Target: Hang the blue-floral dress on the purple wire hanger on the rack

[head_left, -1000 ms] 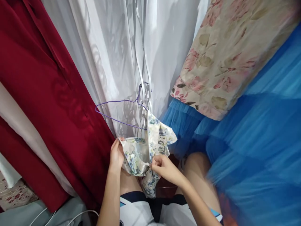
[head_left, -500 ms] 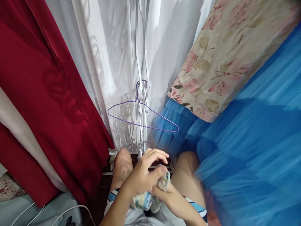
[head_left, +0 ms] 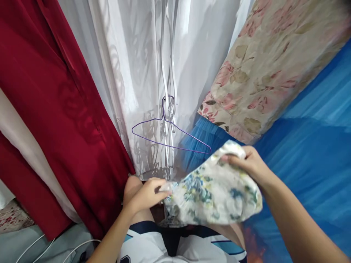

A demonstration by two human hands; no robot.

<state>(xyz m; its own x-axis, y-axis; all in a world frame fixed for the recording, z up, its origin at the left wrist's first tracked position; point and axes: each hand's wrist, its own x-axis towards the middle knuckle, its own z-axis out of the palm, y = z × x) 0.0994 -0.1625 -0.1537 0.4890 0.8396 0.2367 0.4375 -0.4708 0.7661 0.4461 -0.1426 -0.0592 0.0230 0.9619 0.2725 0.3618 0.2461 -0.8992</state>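
Note:
A white cloth with a blue and green floral print [head_left: 208,193] is stretched out above my lap; its exact kind of garment I cannot make out. My left hand [head_left: 149,193] pinches its left end. At the upper right edge, my right hand [head_left: 251,162] grips it with the thumb on top. Just beyond the cloth, a purple wire hanger [head_left: 175,146] hangs by its hook from a white hanging strip [head_left: 167,80]. The hanger carries nothing, and neither hand touches it.
Red fabric [head_left: 76,120] hangs on the left, with a white curtain [head_left: 131,73] behind the hanger. On the right hang a beige floral cloth [head_left: 255,80] and blue tulle [head_left: 301,175]. White cables [head_left: 79,248] lie at the lower left.
The floral cloth was bunched between my hands close together over my lap. Now my hands have moved apart, the right one up and to the right, and the cloth is spread between them.

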